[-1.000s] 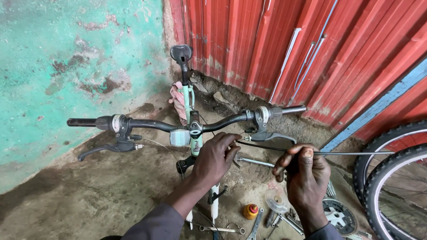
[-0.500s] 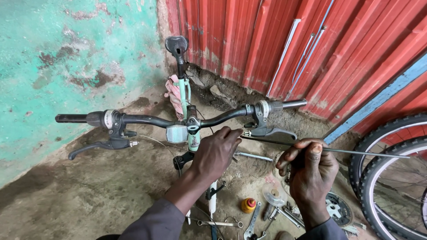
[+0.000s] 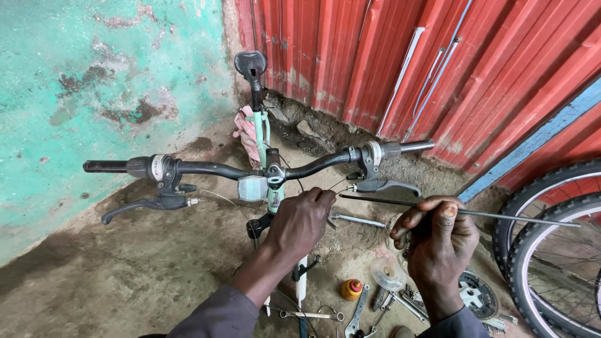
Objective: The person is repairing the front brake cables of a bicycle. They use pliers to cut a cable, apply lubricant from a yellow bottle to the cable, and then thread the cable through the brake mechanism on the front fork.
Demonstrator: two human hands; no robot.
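Note:
A pale green bicycle frame (image 3: 258, 128) stands below me with a black handlebar (image 3: 206, 168), a black saddle (image 3: 250, 62) and brake levers at both ends. My left hand (image 3: 300, 220) grips the frame just under the stem, fingers curled by a thin cable end. My right hand (image 3: 438, 241) pinches a long thin dark cable housing (image 3: 501, 215) that runs from near the right brake lever (image 3: 382, 185) out to the right. A white reflector (image 3: 251, 187) sits at the stem.
Wrenches (image 3: 357, 303), a small orange-capped bottle (image 3: 351, 288), a sprocket (image 3: 474, 294) and other small parts lie on the dirt floor. Two bicycle wheels (image 3: 551, 250) lean at the right. A red corrugated wall (image 3: 400, 62) and a green plaster wall (image 3: 94, 81) stand behind.
My right hand has shifted slightly right and up along the cable housing. My left hand stays on the frame near the stem.

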